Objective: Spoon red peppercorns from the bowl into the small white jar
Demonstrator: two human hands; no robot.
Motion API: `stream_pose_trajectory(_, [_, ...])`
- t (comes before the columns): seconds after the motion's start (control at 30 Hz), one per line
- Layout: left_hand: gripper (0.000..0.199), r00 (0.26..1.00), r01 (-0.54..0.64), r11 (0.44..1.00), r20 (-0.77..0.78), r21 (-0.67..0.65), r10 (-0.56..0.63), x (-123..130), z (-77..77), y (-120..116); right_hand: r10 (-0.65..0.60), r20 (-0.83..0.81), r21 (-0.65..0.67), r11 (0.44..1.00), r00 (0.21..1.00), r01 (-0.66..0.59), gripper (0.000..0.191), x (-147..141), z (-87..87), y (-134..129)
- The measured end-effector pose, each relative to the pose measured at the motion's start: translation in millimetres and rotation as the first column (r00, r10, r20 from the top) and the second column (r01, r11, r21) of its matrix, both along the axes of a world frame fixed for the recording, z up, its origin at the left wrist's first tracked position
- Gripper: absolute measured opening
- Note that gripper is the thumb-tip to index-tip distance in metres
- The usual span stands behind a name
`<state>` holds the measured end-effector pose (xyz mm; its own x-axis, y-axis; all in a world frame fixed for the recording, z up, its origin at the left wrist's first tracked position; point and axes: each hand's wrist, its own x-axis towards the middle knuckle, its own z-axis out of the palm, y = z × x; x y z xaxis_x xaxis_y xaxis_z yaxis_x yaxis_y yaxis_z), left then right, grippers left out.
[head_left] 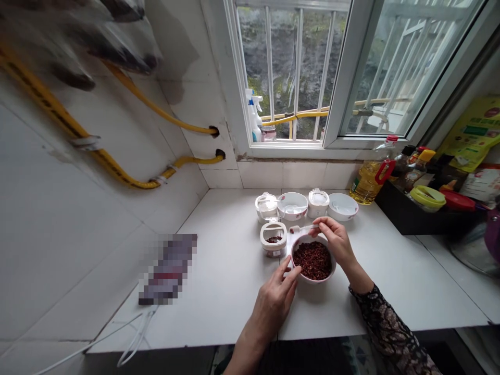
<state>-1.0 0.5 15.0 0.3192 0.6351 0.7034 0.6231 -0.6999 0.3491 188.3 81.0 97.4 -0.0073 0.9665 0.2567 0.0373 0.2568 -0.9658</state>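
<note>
A pink-rimmed white bowl (313, 259) filled with dark red peppercorns (312, 260) stands at the middle of the counter. My left hand (274, 298) is at the bowl's left side, its fingertips gripping the rim. My right hand (336, 242) is above the far rim, pinching a small white spoon (303, 228) between fingers and thumb. To the left of the bowl, close to the spoon's tip, stands an open white-rimmed jar (273, 240) holding a little of the same dark red spice.
Behind the bowl are a lidded glass jar, a small white bowl, another lidded jar and a second white bowl. A cooking oil bottle and a black tray of condiment bottles stand at right. Yellow gas hoses run along the tiled wall at left. A white cable lies at the counter's front-left.
</note>
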Motion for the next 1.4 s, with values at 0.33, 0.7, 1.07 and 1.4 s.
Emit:
stream_pose_trajectory(0.33, [0.031,1.0,-0.014,1.0,0.012,0.019,0.014,1.1,-0.7,1.5,-0.129,0.563,0.536,0.808,0.817,-0.242,0.023,-23.8,-0.7,-11.6])
stream_pose_trajectory(0.7, [0.031,0.999,-0.03,1.0,-0.014,0.008,0.03,0.9,-1.9,1.1,-0.233,0.663,0.409,0.908,0.712,-0.084,0.021,21.4,-1.6,-2.1])
stream_pose_trajectory(1.07, [0.032,1.0,-0.014,1.0,-0.019,-0.006,0.014,0.3,0.1,0.1,-0.023,0.604,0.192,0.974,0.797,-0.117,0.022,11.7,-4.7,-2.8])
stream_pose_trajectory(1.4, [0.032,1.0,-0.009,1.0,-0.017,-0.026,0.008,0.1,1.4,-1.0,0.05,0.263,-0.073,0.997,0.964,-0.031,0.016,13.6,-0.9,-4.1])
